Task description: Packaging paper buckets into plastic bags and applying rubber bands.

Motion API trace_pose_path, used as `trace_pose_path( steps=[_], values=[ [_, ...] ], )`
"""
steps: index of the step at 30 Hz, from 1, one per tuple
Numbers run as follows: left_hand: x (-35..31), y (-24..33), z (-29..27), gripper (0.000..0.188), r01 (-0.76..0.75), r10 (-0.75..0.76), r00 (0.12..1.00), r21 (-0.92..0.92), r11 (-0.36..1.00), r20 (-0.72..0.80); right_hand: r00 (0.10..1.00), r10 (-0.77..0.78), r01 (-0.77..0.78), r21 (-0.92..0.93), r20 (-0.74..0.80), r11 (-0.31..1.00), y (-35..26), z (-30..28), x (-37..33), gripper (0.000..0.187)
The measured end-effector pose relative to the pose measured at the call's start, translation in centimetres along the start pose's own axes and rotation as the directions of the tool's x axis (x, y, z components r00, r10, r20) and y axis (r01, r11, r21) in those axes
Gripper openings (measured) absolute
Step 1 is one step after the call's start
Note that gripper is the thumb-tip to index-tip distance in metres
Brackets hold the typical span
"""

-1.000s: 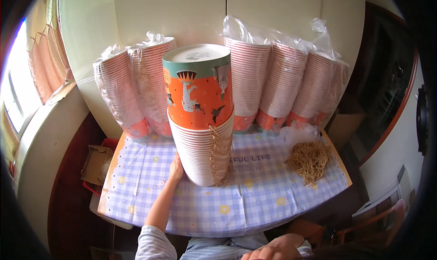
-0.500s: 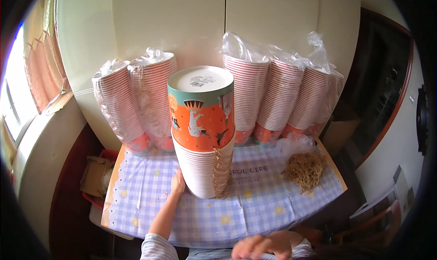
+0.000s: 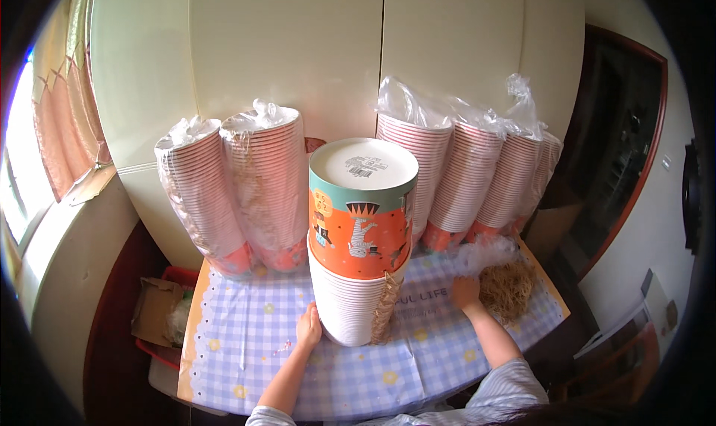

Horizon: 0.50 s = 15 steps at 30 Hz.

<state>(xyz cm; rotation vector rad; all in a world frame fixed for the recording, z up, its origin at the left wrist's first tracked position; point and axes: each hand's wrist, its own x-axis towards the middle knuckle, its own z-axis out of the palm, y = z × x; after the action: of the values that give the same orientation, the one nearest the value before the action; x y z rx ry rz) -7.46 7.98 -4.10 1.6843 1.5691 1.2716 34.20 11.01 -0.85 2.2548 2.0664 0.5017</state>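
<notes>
A tall stack of paper buckets (image 3: 363, 236) stands upside down at the middle of the table, the uppermost one orange and green with a cartoon mummy. Below it the nested white rims show, and brown cord handles (image 3: 385, 307) hang in a row down the right side. My left hand (image 3: 308, 327) lies flat against the stack's lower left side, fingers stretched along it. Beside a tangled pile of brown cords (image 3: 506, 290), my right hand (image 3: 466, 292) has its fingers curled at the near left edge; whatever they hold is hidden.
Bagged bucket stacks (image 3: 268, 187) stand at the back left, with several more (image 3: 466, 180) at the back right. Crumpled clear plastic (image 3: 485, 254) lies behind the cords. A blue checked cloth (image 3: 276, 366) covers the table. Left of it is a red crate (image 3: 171, 277) with cardboard.
My right hand has gone from the table's front edge forward to the cord pile. My left hand stays at the stack. The whole view has shifted somewhat.
</notes>
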Motion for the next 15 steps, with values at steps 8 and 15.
trace_pose_path(
  steps=[8,15],
  values=[
    [-2.4,1.6,-0.9,0.038,-0.014,0.010,1.000,-0.176,0.984,-0.027,0.982,0.048,0.003,0.269,-0.182,0.963,1.6,-0.2,-0.6,0.014],
    [-6.7,2.6,-0.6,0.024,0.048,-0.141,0.979,-0.502,0.863,-0.148,0.977,-0.070,0.127,0.289,-0.202,0.949,2.7,0.3,-1.2,0.010]
  ],
)
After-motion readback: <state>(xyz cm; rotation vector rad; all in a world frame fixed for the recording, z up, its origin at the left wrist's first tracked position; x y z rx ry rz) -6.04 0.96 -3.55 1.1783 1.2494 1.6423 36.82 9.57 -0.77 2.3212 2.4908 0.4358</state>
